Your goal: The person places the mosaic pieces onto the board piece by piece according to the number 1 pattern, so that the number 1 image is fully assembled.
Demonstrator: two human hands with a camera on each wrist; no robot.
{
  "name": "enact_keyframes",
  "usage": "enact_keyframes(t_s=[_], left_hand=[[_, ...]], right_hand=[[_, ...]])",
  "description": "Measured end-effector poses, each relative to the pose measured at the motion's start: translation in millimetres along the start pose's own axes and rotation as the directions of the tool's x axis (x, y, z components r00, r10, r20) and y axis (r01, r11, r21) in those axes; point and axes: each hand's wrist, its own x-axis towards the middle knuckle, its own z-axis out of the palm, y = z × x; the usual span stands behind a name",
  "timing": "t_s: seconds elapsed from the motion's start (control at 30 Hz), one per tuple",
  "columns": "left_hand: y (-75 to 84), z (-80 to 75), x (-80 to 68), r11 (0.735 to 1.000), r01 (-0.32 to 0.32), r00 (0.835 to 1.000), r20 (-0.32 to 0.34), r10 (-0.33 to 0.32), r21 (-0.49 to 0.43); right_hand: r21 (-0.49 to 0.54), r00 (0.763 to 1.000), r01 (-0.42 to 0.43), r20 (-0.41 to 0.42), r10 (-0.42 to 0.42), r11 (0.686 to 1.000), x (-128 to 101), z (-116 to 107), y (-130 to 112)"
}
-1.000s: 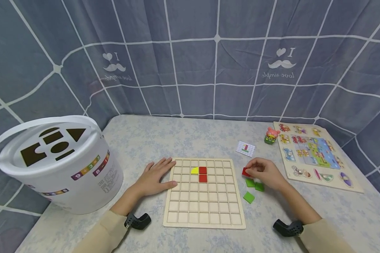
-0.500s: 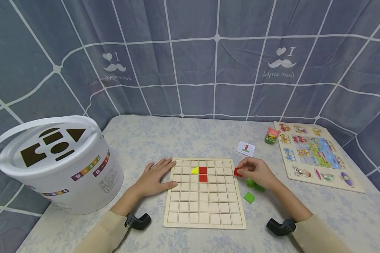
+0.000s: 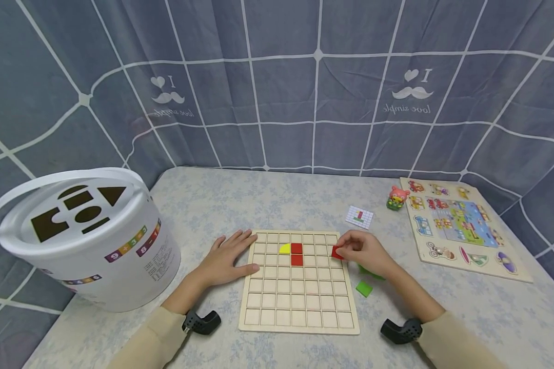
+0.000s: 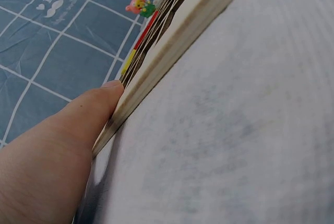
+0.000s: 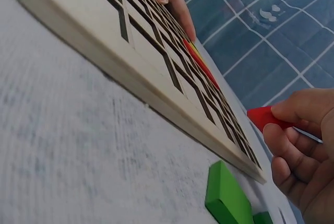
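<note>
Between thumb and fingers, my right hand (image 3: 365, 252) pinches a red square tile (image 3: 336, 252) above the right edge of a wooden grid board (image 3: 297, 328). The right wrist view shows that red tile (image 5: 265, 116) held apart from the board. My left hand (image 3: 226, 260) rests at the board's left edge, fingers straight and spread, the thumb (image 4: 88, 110) touching its rim. Two red tiles (image 3: 296, 254) lie in the grid, one below the other. A yellow quarter-round tile (image 3: 284, 249) sits left of the upper one.
Green tiles (image 3: 364, 289) lie right of the board, some partly hidden by my right hand. Behind them is a small pattern card (image 3: 359, 217). A pink-and-green figurine (image 3: 397, 198) and a picture puzzle board (image 3: 471, 230) stand at right, a white lidded bucket (image 3: 87, 246) at left.
My right hand has carried the red tile leftward from beside the board to over its right edge. The left hand stays in place.
</note>
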Motion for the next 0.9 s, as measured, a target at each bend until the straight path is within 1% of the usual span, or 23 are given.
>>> enact_keyframes(t_s=[0.13,0.33,0.57,0.77,0.9], left_hand=[[-0.5,0.5,0.2,1.000,-0.004,1.000,-0.004,0.004,0.000],[-0.6,1.5,-0.6,1.000,-0.003,1.000,-0.005,0.003,0.007],[-0.1,1.6,-0.6,1.000,0.000,1.000,-0.009,0.000,0.012],[-0.1,0.8,-0.4,1.000,0.002,1.000,-0.008,-0.002,0.006],[-0.1,0.4,-0.3,1.000,0.004,1.000,-0.008,-0.003,0.006]], right_hand=[[-0.011,1.000,0.002,0.006,-0.002,1.000,2,6,-2],[0.025,0.999,0.013,0.049,-0.015,1.000,5,15,-6],[0.035,0.998,0.014,0.058,-0.016,0.999,8,25,-8],[0.027,0.993,0.053,0.103,-0.055,0.998,12,33,-6],[0.026,0.991,0.059,0.118,-0.062,0.998,12,37,-8]])
